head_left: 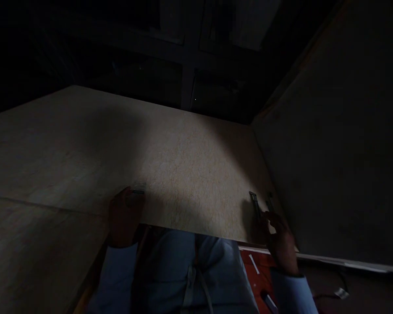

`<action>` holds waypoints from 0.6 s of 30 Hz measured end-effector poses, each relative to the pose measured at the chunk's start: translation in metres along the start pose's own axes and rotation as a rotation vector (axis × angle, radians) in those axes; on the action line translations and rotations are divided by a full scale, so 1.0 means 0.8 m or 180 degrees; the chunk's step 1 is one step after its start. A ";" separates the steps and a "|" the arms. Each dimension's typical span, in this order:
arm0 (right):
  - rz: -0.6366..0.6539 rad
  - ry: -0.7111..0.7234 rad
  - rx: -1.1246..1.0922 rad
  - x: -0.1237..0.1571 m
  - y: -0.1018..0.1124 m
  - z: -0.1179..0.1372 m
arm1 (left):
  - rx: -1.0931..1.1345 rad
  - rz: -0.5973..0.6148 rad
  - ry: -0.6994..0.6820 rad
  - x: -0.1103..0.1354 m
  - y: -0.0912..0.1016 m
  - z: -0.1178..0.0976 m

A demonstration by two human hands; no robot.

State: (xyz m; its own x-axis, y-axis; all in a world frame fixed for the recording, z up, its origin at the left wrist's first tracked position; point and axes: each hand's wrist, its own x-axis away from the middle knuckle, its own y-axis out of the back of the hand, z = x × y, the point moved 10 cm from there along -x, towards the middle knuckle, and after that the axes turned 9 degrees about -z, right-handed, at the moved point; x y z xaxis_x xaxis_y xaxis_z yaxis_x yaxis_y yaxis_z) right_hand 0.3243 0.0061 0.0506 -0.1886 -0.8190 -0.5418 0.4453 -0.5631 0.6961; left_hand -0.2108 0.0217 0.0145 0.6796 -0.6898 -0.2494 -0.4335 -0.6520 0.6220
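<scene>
The scene is dark. A large pale chipboard panel (183,165) lies flat in front of me, lit in its middle. My left hand (122,216) rests on the panel's near edge, fingers curled around a small thin object (138,191) that I cannot make out. My right hand (278,237) is at the panel's near right corner, fingers bent beside two small dark metal brackets (254,203) lying on the board. Both sleeves are light blue.
Another board (340,174) stands upright along the panel's right edge. A second pale panel (36,253) lies to the left. Below the near edge are a reddish floor (258,270) with a small white strip and a dark tool. The background is dark shelving.
</scene>
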 end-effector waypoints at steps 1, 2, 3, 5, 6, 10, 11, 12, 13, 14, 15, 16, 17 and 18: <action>0.0005 -0.0120 -0.0019 0.000 -0.001 -0.005 | 0.0062 0.0044 0.0042 0.005 -0.004 -0.004; 0.0031 -0.0246 -0.0071 0.001 -0.003 -0.010 | 0.0133 0.0082 0.0047 0.011 -0.010 -0.011; 0.0092 -0.0374 -0.0153 0.001 -0.006 -0.014 | 0.0218 0.0119 0.0041 0.018 -0.016 -0.019; 0.0248 -0.0608 -0.0339 0.001 -0.016 -0.020 | 0.0405 0.0201 -0.0063 0.033 -0.031 -0.039; 0.0318 -0.0698 -0.0405 0.000 -0.021 -0.022 | 0.0509 0.0238 -0.0122 0.041 -0.040 -0.049; 0.0451 -0.0792 -0.0211 -0.013 -0.039 -0.023 | 0.0823 0.0381 -0.0262 0.073 -0.071 -0.079; 0.0485 -0.0766 -0.0107 -0.017 -0.043 -0.022 | 0.0858 0.0421 -0.0290 0.080 -0.077 -0.084; 0.0547 -0.0743 -0.0015 -0.020 -0.048 -0.022 | 0.0883 0.0457 -0.0321 0.086 -0.083 -0.089; 0.0614 -0.0735 0.0062 -0.023 -0.053 -0.022 | 0.0904 0.0486 -0.0347 0.092 -0.087 -0.093; 0.0683 -0.0744 0.0130 -0.025 -0.057 -0.023 | 0.0930 0.0525 -0.0373 0.097 -0.092 -0.098; 0.0749 -0.0764 0.0193 -0.025 -0.060 -0.024 | 0.0958 0.0545 -0.0382 0.101 -0.096 -0.101; 0.0798 -0.0787 0.0251 -0.025 -0.062 -0.026 | 0.0988 0.0561 -0.0374 0.105 -0.101 -0.104; 0.0823 -0.0807 0.0279 -0.025 -0.063 -0.027 | 0.1018 0.0582 -0.0364 0.108 -0.105 -0.107; 0.0815 -0.0822 0.0262 -0.024 -0.063 -0.028 | 0.1042 0.0592 -0.0354 0.112 -0.110 -0.110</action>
State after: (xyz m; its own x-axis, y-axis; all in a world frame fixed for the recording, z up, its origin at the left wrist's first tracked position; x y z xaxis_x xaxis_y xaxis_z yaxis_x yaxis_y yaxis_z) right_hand 0.3252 0.0531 0.0153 -0.2996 -0.9294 -0.2158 0.4369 -0.3347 0.8349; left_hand -0.0599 0.0450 0.0031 0.5111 -0.8239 -0.2448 -0.7213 -0.5660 0.3991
